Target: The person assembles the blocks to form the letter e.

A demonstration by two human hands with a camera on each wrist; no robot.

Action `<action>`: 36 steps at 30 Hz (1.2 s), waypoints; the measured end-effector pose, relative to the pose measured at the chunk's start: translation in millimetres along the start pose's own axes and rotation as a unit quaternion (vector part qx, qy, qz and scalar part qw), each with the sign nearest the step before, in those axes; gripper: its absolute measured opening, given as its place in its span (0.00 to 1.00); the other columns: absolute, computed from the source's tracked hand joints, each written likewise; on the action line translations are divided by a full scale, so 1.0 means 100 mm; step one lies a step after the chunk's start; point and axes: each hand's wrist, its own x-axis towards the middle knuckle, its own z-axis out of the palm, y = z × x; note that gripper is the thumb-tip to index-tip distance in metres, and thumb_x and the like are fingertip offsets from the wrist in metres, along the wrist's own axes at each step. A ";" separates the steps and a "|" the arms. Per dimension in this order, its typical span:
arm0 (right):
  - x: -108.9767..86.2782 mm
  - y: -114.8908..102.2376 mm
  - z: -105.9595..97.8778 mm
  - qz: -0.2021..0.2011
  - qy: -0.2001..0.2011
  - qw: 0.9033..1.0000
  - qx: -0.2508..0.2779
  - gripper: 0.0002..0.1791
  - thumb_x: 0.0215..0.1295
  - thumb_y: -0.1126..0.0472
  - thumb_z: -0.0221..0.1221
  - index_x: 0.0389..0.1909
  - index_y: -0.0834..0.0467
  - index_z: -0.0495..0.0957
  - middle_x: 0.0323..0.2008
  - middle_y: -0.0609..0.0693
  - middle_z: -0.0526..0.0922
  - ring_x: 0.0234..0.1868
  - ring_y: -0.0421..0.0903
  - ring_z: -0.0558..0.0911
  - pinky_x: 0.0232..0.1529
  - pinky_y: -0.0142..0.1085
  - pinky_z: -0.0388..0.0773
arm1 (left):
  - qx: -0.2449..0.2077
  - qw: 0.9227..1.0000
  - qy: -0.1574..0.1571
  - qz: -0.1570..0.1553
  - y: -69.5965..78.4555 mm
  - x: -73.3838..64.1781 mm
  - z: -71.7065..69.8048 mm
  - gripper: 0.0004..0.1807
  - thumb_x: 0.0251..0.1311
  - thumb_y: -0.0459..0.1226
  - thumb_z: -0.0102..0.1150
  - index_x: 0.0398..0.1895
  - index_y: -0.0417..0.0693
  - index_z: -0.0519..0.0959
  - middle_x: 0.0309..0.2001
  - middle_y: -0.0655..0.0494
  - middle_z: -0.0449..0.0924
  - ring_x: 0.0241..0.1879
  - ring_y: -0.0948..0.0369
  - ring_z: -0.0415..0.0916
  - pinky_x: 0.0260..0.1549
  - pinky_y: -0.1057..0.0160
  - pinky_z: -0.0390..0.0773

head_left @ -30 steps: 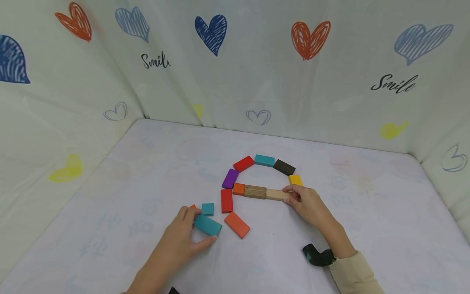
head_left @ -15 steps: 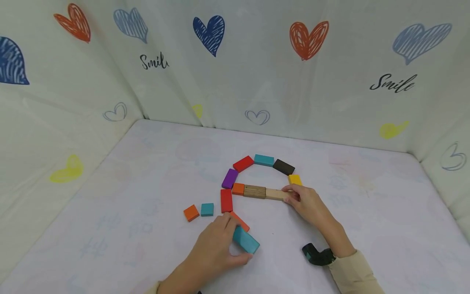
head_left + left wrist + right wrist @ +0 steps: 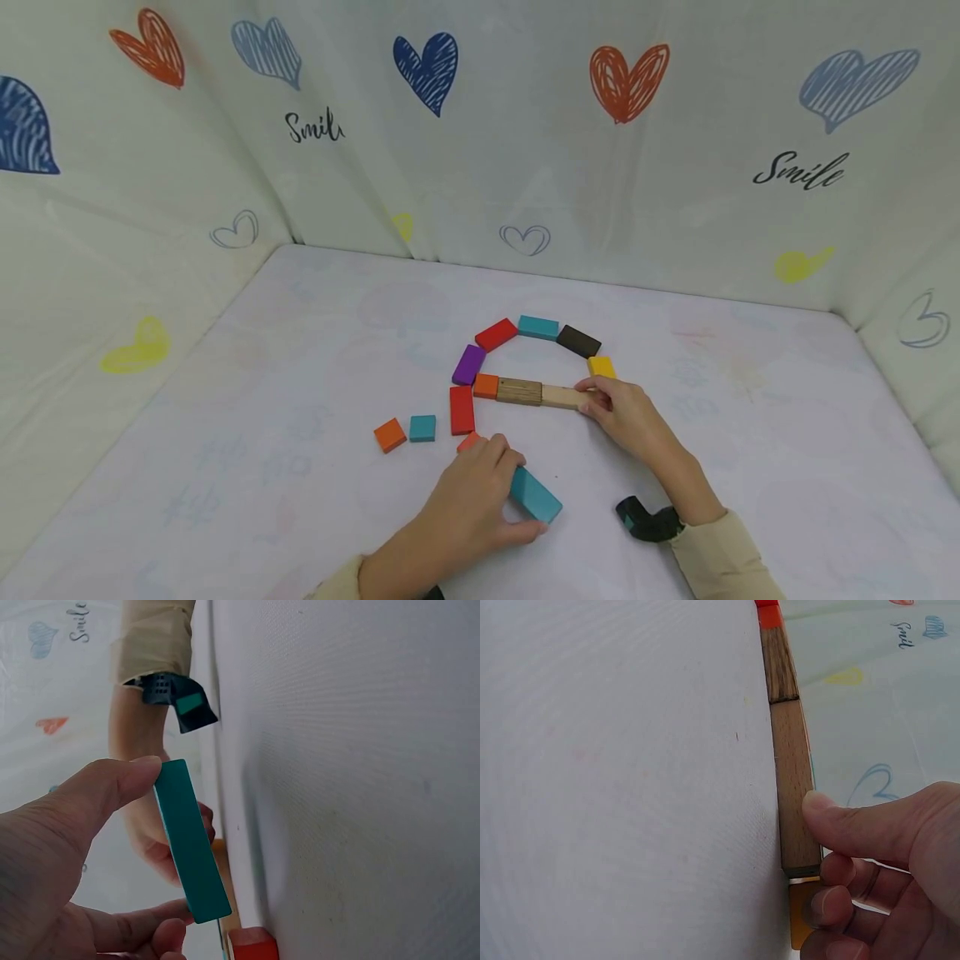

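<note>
My left hand [image 3: 476,500] grips a teal block [image 3: 536,495] between thumb and fingertips; in the left wrist view the teal block [image 3: 191,840] is held above the table surface. Beneath that hand, an orange-red block [image 3: 468,441] is mostly hidden. My right hand [image 3: 633,417] pinches the end of a pale wooden block [image 3: 561,397], with the thumb on it in the right wrist view. This pale block adjoins a brown wooden block [image 3: 519,392], then a small orange block [image 3: 486,386]. In the right wrist view, the curled fingers lie by a yellow block [image 3: 802,911].
An arch of purple [image 3: 468,365], red [image 3: 497,335], teal [image 3: 538,327] and black [image 3: 578,342] blocks curves behind the wooden row. Another red block [image 3: 462,410] stands left of it. A small orange square [image 3: 390,435] and teal square [image 3: 422,428] lie farther left.
My left hand has carried the teal block rightward, past the two small squares and over the orange-red block, now covering most of it. My right hand stays in place on the pale wooden block.
</note>
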 end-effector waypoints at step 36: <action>0.01 0.00 0.00 0.007 -0.007 1.000 -0.001 0.14 0.60 0.64 0.61 0.47 0.59 0.77 0.22 0.49 0.69 0.26 0.43 0.67 0.27 0.31 0.65 | -0.012 0.998 -0.029 0.058 -0.34 0.19 -0.05 0.20 0.47 0.54 0.67 0.41 0.61 0.75 0.32 0.64 0.64 0.35 0.70 0.62 0.29 0.74 0.65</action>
